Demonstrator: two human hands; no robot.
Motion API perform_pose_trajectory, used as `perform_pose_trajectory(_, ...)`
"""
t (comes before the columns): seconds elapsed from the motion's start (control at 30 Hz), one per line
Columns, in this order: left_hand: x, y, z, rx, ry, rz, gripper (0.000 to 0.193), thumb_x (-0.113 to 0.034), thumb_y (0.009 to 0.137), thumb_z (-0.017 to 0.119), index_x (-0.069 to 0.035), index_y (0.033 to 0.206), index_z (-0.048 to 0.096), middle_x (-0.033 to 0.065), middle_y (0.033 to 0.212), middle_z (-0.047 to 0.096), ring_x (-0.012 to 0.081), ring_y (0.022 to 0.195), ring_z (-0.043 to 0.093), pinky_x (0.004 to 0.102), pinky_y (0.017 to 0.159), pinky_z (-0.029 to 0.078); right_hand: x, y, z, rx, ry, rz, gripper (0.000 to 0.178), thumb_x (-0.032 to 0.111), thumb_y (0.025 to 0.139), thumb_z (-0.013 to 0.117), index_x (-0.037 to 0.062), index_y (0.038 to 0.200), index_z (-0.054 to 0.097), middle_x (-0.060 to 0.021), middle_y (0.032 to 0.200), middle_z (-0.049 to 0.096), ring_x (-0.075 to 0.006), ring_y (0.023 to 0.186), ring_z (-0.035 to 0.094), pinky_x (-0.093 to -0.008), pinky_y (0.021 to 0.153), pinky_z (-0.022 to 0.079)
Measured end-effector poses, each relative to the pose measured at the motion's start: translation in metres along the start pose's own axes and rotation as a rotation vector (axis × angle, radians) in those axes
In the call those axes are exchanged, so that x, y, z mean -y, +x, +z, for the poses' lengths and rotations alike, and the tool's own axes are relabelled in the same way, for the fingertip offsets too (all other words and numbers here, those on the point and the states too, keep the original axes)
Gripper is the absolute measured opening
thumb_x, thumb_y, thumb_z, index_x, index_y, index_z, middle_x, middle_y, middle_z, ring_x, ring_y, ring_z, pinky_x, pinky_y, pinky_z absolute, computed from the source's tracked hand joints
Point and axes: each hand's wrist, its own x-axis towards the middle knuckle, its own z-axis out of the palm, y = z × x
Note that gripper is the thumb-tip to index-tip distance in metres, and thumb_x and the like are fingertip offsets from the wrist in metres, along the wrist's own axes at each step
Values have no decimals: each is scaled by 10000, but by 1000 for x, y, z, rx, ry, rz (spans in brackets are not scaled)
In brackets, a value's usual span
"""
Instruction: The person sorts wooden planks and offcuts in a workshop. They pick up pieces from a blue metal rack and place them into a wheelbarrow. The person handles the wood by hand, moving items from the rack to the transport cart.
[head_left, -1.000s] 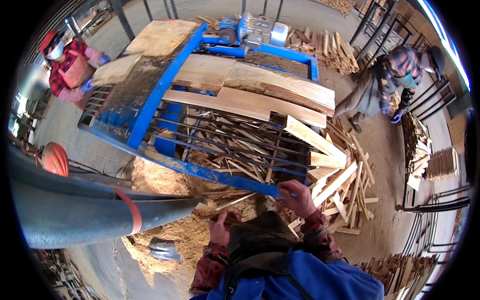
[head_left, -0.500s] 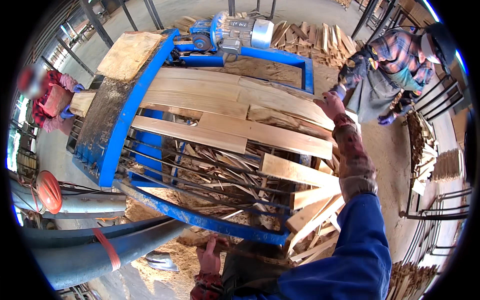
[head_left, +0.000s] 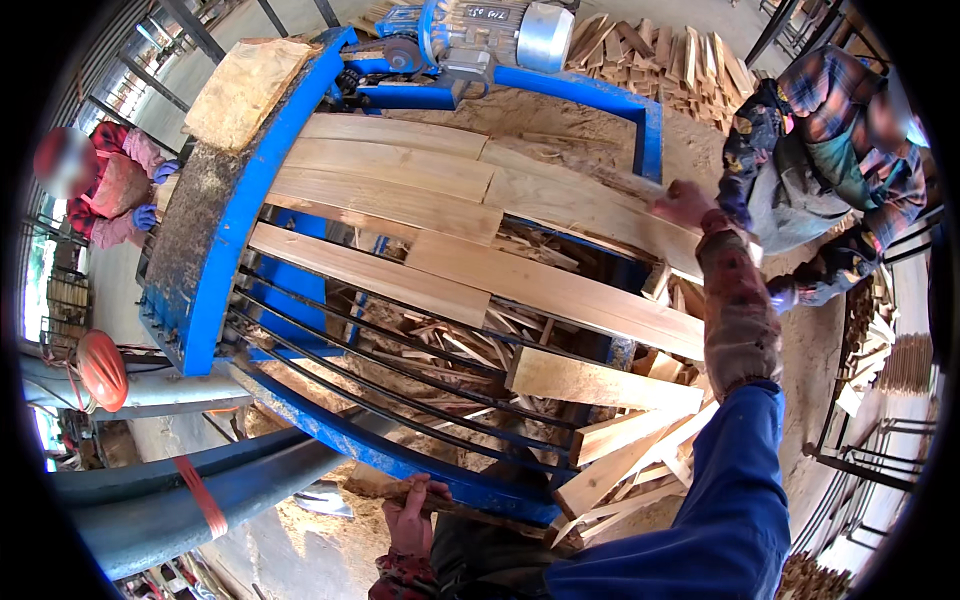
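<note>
My right hand reaches across the right ends of the planks, blurred by motion. Its fingers look closed at the end of a smeared brown rough-edged board along the far side. Pale planks lie side by side on the blue machine's bed. A nearer plank has its right end under my right forearm. My left hand is low at the near rail, its fingers closed over the edge of a narrow wooden strip; the grip is partly hidden.
A co-worker at right has a gloved hand near the plank ends; another person stands beyond the machine's left end. Offcuts pile at the bed's near right corner. A motor is mounted at the back. Large pipes lie at lower left.
The rough-edged board has left its place between the planks, baring a gap with scraps below. My right hand has moved slightly right. The right co-worker's arms have come nearer the planks.
</note>
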Motion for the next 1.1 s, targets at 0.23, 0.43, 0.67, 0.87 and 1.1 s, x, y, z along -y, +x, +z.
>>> perform_pose_trajectory(0.23,-17,1,16,28,25,7,177,-143,972,577,8,1059,607,155,859,675,238,761,657,351,713,542,78,-68,-119,-214,-297,44,612,689,724,678,79,772,710,-141,688,663,-321,711,671,-420,671,510)
perform_pose_trajectory(0.43,-37,11,20,199,-26,52,214,-127,974,559,7,1138,587,173,900,674,251,784,659,367,751,545,67,-169,-158,-438,-100,-128,491,491,847,708,4,788,695,-155,630,597,-254,595,591,-399,585,450)
perform_pose_trajectory(0.67,-49,17,39,555,-259,93,246,-170,975,563,-15,1164,589,106,858,608,206,818,567,379,719,458,189,-337,-76,-263,892,-109,277,272,927,679,30,1057,710,-71,822,678,-150,868,653,-287,813,512)
perform_pose_trajectory(0.87,-49,-4,53,517,-479,277,999,-635,761,723,-13,1445,345,154,1314,500,288,1118,536,439,958,469,311,-428,20,67,1033,43,222,207,922,676,12,823,636,-50,645,532,-130,580,483,-317,533,417)
perform_pose_trajectory(1.1,-67,16,-5,546,-378,81,601,-286,873,671,9,1339,431,179,1146,574,298,1058,571,478,951,465,303,-414,15,-174,922,-97,40,46,866,701,27,900,696,-90,760,663,-174,685,645,-318,616,510)
